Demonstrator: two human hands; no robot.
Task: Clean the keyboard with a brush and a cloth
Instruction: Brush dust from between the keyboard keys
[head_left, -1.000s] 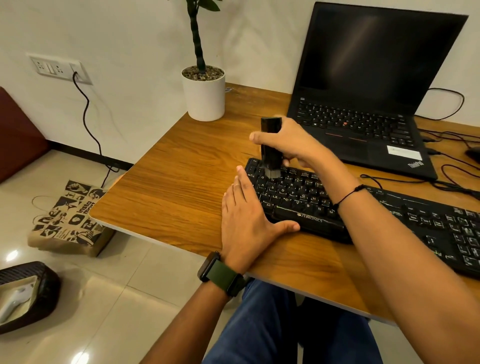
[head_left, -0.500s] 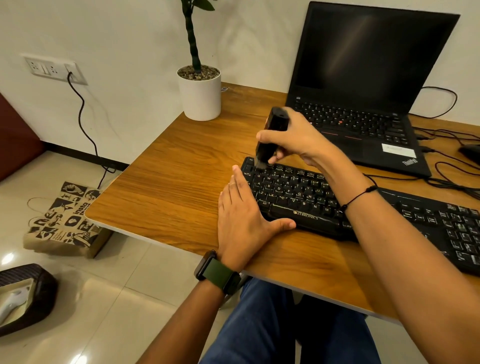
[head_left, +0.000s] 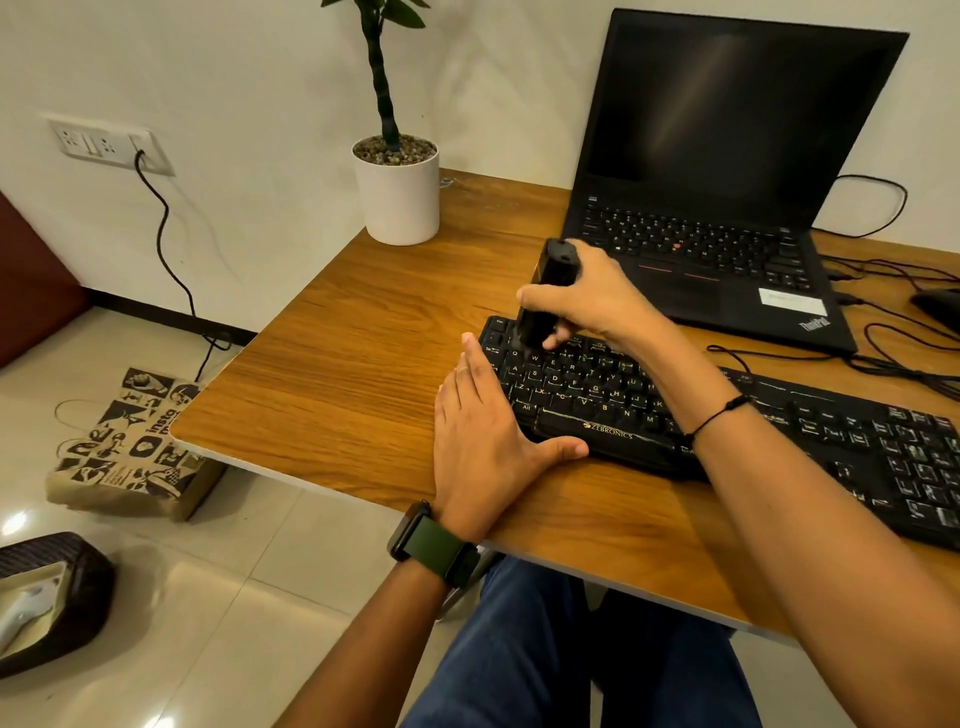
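A black keyboard (head_left: 810, 431) lies across the wooden desk (head_left: 363, 358) in front of me. My right hand (head_left: 597, 301) grips a black brush (head_left: 545, 291), tilted with its top toward the laptop and its lower end on the top-left keys. Flat on the desk, my left hand (head_left: 483, 436) rests against the keyboard's left end, thumb along its front edge, fingers straight and together. No cloth is in view.
An open black laptop (head_left: 727, 171) stands behind the keyboard, with cables (head_left: 883, 358) trailing on the right. A white plant pot (head_left: 397, 192) sits at the back left of the desk. A paper bag (head_left: 124, 447) and a dark basket (head_left: 47, 597) are on the floor.
The brush tilted and slid from the upper keys toward the keyboard's top-left corner, then came back slightly. My left hand stayed in place.
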